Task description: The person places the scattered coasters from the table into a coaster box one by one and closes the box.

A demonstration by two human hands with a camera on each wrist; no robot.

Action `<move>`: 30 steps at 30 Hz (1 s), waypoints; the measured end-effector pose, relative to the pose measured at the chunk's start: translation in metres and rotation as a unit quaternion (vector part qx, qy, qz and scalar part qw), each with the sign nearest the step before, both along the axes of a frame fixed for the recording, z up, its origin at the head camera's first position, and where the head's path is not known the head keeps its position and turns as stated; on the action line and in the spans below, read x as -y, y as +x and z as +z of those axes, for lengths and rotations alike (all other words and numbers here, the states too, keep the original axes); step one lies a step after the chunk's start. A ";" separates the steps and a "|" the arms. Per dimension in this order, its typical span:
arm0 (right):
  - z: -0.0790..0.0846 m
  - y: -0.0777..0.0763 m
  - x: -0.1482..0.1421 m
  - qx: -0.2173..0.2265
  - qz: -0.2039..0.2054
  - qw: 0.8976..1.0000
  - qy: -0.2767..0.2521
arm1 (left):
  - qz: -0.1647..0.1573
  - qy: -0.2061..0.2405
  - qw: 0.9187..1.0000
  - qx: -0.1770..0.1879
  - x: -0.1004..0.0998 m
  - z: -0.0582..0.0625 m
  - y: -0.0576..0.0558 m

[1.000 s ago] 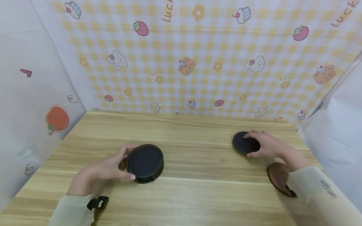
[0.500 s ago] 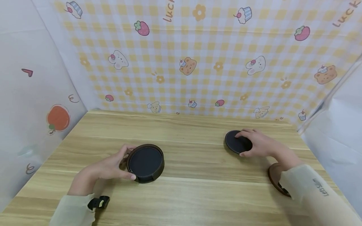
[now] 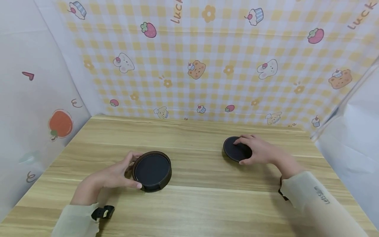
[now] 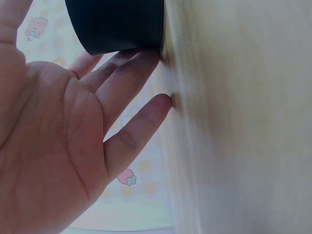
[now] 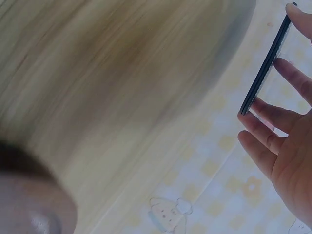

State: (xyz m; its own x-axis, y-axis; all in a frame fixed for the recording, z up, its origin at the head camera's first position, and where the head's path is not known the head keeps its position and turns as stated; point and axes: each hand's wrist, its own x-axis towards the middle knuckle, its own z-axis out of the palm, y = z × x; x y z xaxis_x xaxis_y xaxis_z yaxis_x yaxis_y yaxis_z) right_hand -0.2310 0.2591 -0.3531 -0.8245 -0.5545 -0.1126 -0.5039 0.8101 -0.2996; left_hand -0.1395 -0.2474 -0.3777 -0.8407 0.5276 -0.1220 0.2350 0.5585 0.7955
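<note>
My left hand (image 3: 115,172) grips the side of a round black coaster holder (image 3: 161,187), thumb at the front and fingers round the back. Inside it lies a black stitched coaster (image 3: 151,169). The holder's dark wall (image 4: 117,24) shows above my left palm in the left wrist view, close to the tabletop. To the right, my right hand (image 3: 259,149) pinches another round black coaster (image 3: 234,148) by its edges. In the right wrist view this coaster (image 5: 265,63) appears edge-on, raised off the table, between my thumb and fingers.
The wooden tabletop (image 3: 189,210) meets a yellow checked backdrop (image 3: 189,89) at the back and white sheets at both sides. My right sleeve (image 3: 311,194) lies over the spot where a brown disc showed earlier. A blurred rounded shape (image 5: 34,204) fills the right wrist view's lower left corner.
My right hand has moved left across the table with its coaster. The sleeve now covers the brown disc at the right. My left hand and the coaster holder have stayed in place.
</note>
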 end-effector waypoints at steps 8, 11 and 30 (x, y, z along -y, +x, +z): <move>-0.003 0.001 0.026 -0.016 0.026 1.000 -0.007 | -0.009 0.011 1.000 -0.005 0.001 -0.001 0.000; -0.002 0.002 0.036 -0.010 0.032 0.999 -0.005 | -0.003 0.007 1.000 -0.001 0.001 -0.001 0.000; 0.001 0.013 0.103 -0.002 0.102 0.994 -0.041 | -0.004 0.006 1.000 -0.005 0.000 -0.001 -0.002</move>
State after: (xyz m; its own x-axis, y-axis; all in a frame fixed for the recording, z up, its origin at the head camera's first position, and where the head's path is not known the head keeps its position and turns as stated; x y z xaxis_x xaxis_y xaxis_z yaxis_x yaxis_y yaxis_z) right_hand -0.2183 0.1560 -0.3518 -0.6948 -0.7169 -0.0575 -0.6562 0.6647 -0.3573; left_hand -0.1417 -0.2469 -0.3785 -0.8378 0.5353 -0.1069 0.2477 0.5474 0.7994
